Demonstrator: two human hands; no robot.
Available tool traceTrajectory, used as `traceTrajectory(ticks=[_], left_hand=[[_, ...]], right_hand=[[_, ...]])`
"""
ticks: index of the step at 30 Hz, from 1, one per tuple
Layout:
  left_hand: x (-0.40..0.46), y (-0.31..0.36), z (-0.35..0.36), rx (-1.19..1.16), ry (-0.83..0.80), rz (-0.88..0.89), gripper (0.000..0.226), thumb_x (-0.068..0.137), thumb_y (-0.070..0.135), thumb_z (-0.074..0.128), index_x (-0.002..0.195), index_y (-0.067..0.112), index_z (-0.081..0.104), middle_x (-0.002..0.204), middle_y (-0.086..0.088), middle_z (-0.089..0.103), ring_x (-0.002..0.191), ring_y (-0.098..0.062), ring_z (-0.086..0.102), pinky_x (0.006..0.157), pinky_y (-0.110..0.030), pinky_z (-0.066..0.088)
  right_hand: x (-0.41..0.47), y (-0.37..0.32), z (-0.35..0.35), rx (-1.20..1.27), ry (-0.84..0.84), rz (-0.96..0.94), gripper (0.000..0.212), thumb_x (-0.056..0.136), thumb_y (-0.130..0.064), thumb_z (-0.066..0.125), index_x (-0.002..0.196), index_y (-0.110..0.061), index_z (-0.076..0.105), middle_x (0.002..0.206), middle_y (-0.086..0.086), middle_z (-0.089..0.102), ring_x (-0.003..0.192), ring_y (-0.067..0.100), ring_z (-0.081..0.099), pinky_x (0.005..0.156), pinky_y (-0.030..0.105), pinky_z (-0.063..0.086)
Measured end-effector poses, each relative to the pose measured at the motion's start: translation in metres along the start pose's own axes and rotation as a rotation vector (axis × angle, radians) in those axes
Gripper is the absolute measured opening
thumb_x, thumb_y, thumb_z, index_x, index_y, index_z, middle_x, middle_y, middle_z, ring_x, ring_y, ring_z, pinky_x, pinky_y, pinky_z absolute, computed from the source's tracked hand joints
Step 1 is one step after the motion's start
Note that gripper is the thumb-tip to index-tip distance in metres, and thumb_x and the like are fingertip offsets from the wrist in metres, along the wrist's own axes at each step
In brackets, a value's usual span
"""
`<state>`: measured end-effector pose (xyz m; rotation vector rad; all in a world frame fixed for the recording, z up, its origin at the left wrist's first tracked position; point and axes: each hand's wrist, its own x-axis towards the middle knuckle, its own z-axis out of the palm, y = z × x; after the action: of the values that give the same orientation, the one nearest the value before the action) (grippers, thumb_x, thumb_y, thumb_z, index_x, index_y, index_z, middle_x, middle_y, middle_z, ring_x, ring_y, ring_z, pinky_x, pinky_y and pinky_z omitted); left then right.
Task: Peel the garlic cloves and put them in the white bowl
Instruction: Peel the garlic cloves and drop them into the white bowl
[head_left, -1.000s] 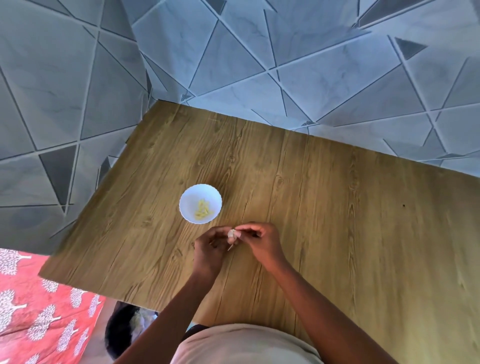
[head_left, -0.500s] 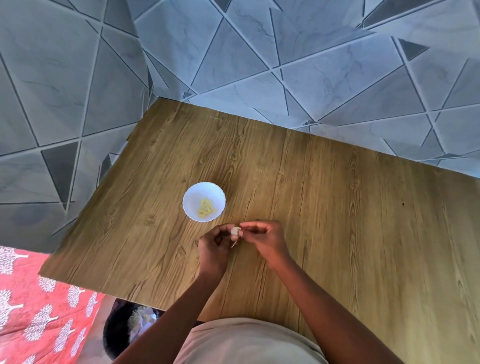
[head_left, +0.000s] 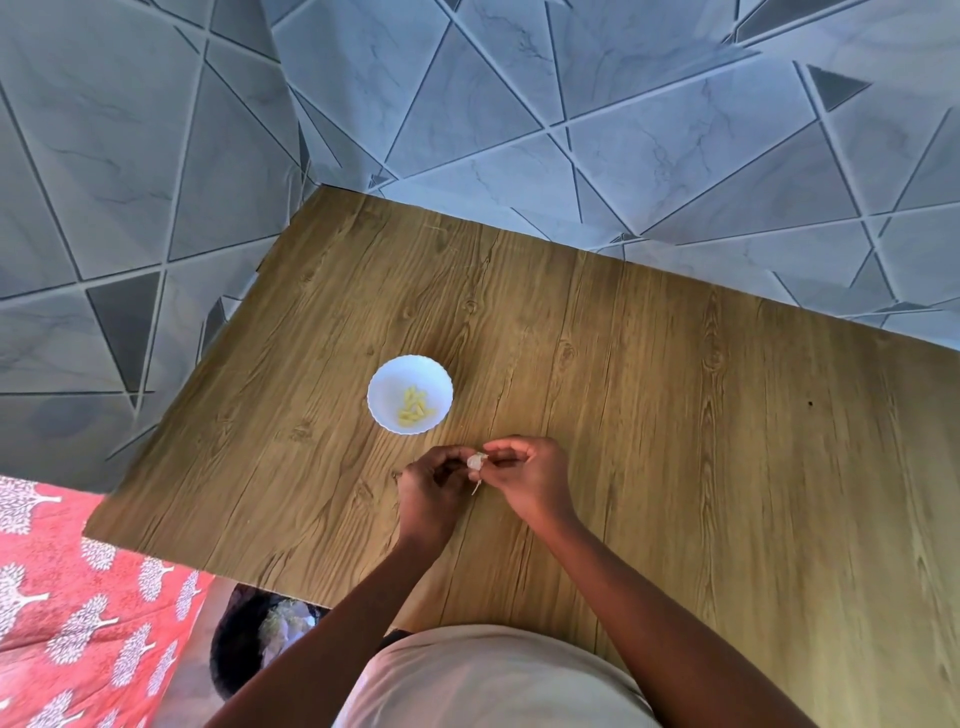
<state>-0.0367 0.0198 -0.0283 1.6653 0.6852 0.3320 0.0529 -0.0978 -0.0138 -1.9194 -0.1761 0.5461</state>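
Observation:
A small white bowl (head_left: 387, 387) with a scalloped rim stands on the wooden table (head_left: 675, 415). Several peeled yellowish garlic cloves (head_left: 414, 406) lie in it. Just in front of the bowl, my left hand (head_left: 428, 493) and my right hand (head_left: 530, 480) meet over the table and pinch one pale garlic clove (head_left: 475, 461) between their fingertips. A thin strip of skin hangs down from the clove. Most of the clove is hidden by my fingers.
Grey marble tiles with triangle lines cover the walls behind and to the left of the table. Below the table's near left edge stands a dark bin (head_left: 249, 644) with pale scraps inside. A red cloth (head_left: 78, 623) with white tree prints lies at the lower left.
Both hands stay together on the clove with only small finger movements. The view has shifted slightly.

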Motion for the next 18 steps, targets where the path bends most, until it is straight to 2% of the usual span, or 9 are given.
traceTrajectory(ticks=[7,10,13,18], left_hand=[[0.002,-0.002,-0.002,0.034,-0.025,0.054,0.026,0.086,-0.012,0.070,0.102,0.007,0.077,0.092,0.006,0.079,0.088,-0.011,0.075,0.080,-0.021,0.058],[0.003,-0.002,-0.003,0.019,-0.020,0.074,0.024,0.085,-0.010,0.073,0.102,0.006,0.077,0.092,0.002,0.079,0.088,-0.016,0.075,0.080,-0.024,0.059],[0.001,-0.002,-0.002,0.024,-0.014,0.076,0.024,0.083,-0.010,0.075,0.099,0.007,0.079,0.090,0.005,0.079,0.086,-0.013,0.074,0.079,-0.020,0.057],[0.001,-0.002,-0.002,0.000,-0.017,0.064,0.023,0.082,-0.011,0.077,0.098,0.005,0.079,0.090,0.003,0.079,0.086,-0.014,0.075,0.077,-0.021,0.058]], right_hand=[[0.000,-0.002,0.003,-0.048,0.001,-0.026,0.037,0.065,-0.019,0.097,0.097,-0.012,0.080,0.083,-0.002,0.078,0.079,0.013,0.076,0.075,0.043,0.064],[-0.002,-0.002,0.000,-0.002,0.018,-0.014,0.032,0.070,-0.016,0.094,0.098,-0.008,0.080,0.083,0.001,0.078,0.078,0.014,0.076,0.075,0.042,0.065],[0.001,-0.001,-0.008,0.024,-0.017,0.023,0.026,0.073,-0.011,0.092,0.096,-0.007,0.080,0.084,0.001,0.079,0.079,0.017,0.076,0.078,0.043,0.064],[-0.001,-0.007,-0.008,0.004,-0.013,0.004,0.027,0.071,-0.012,0.093,0.093,-0.008,0.079,0.083,-0.001,0.078,0.077,0.011,0.075,0.072,0.026,0.062]])
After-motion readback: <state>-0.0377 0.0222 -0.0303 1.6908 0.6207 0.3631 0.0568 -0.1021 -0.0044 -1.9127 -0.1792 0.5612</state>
